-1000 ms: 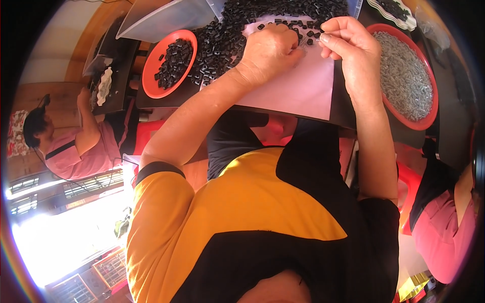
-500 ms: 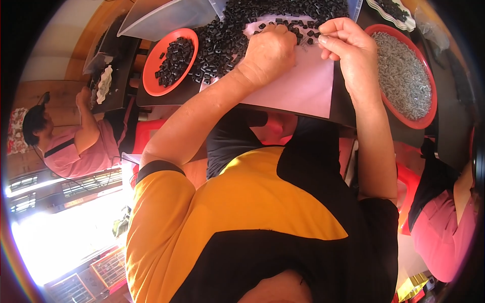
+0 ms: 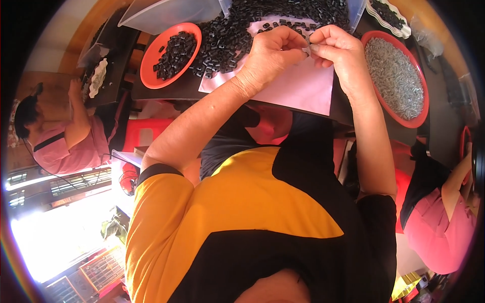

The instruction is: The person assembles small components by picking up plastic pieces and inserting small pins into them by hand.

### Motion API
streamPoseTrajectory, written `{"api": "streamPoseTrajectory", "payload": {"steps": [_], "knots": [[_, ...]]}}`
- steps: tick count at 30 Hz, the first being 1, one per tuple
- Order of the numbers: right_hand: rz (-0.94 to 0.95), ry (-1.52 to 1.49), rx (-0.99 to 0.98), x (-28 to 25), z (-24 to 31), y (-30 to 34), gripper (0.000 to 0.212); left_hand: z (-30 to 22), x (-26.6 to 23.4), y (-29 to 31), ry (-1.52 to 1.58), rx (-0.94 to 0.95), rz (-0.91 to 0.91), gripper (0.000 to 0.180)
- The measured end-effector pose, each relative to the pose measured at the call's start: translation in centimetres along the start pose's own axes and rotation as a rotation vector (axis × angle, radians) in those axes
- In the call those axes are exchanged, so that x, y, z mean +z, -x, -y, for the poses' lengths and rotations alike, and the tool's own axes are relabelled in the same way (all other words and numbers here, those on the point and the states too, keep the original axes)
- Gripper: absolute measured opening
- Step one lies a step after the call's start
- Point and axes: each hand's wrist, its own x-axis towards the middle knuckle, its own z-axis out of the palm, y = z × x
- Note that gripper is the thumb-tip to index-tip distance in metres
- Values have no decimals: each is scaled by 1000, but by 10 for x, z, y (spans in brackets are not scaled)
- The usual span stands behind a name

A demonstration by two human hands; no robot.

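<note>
My left hand [image 3: 275,53] and my right hand [image 3: 341,53] meet above a pink sheet [image 3: 295,88], fingertips nearly touching. Both are closed in a pinch. A tiny pale, see-through piece [image 3: 306,50] shows between them, at my right fingertips. Whatever my left fingers grip is hidden behind the thumb and forefinger. Past my hands, a heap of small black tube-like parts [image 3: 222,48] spreads over the sheet's far and left side. On the right stands an orange-red basin [image 3: 426,96] full of small clear, shiny pieces [image 3: 394,76].
An orange-red dish [image 3: 147,65] of black parts [image 3: 174,55] stands left on the dark table [image 3: 161,94]. Clear plastic bins [image 3: 172,15] rise at the back. A white scalloped tray [image 3: 401,31] is far right. One person [image 3: 60,136] sits left, another [image 3: 437,222] right.
My left hand has come off the black parts, turned and moved toward me to meet my right hand. My right hand has shifted slightly left and down.
</note>
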Motion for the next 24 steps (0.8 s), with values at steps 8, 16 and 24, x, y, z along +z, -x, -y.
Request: {"api": "streamPoseTrajectory", "payload": {"steps": [8,16,24], "knots": [[83,9,22,4,10,4,8,-2,2,15,344,-162,-47,18],[91,-12,19,15,10,10,9,3,1,24,609,-210,-71,14],[-46,330,-298,26,3,37,21,7,5,33,793,-216,-187,14]]}}
